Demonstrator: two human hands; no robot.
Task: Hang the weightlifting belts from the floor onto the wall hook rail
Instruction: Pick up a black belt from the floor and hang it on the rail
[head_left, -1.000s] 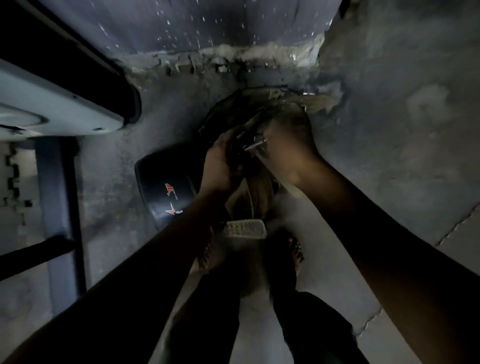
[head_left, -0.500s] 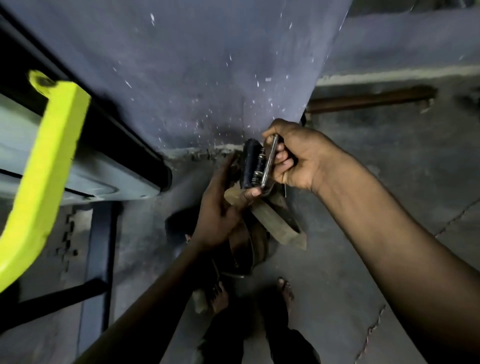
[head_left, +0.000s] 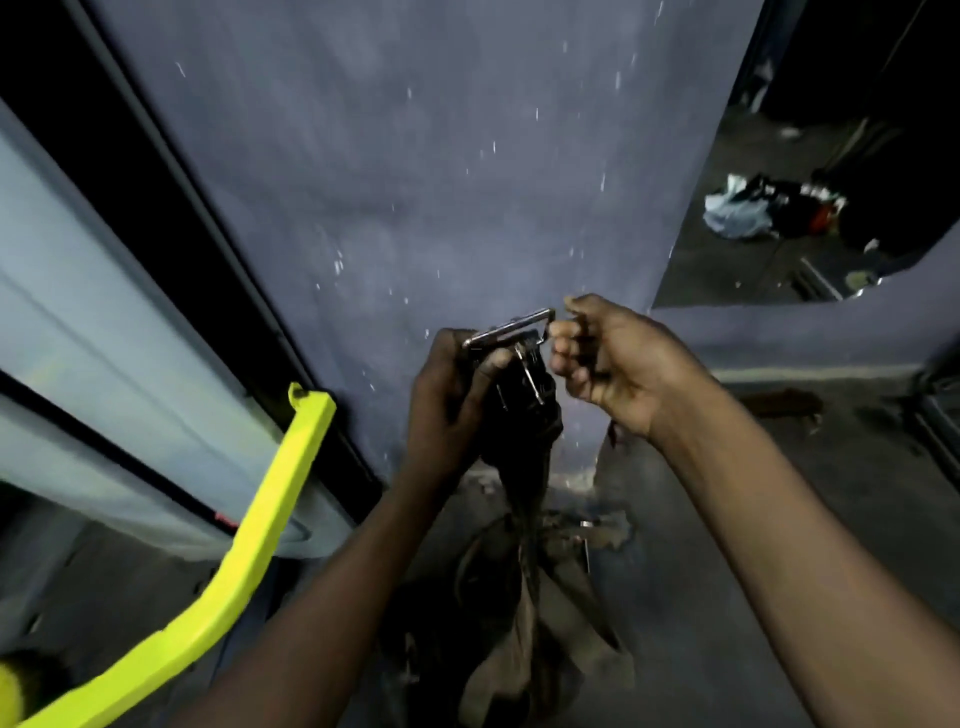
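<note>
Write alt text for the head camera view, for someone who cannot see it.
Two bare hands hold up a dark weightlifting belt by its metal buckle before a grey-blue wall: the left hand grips below the buckle, the right hand pinches its end. The straps hang toward the floor; a yellow bar crosses lower left.

A person's left hand (head_left: 451, 395) grips the top of a belt (head_left: 524, 415) in front of a wall (head_left: 415, 182), the buckle (head_left: 511, 328) at the upper end, the right hand (head_left: 605, 358) just beside it to the right. The belt hangs down between both forearms, with more belts (head_left: 540, 613) bunched below. A rail (head_left: 249, 545) runs at lower left; a heap of clothes (head_left: 769, 208) lies far right.
</note>
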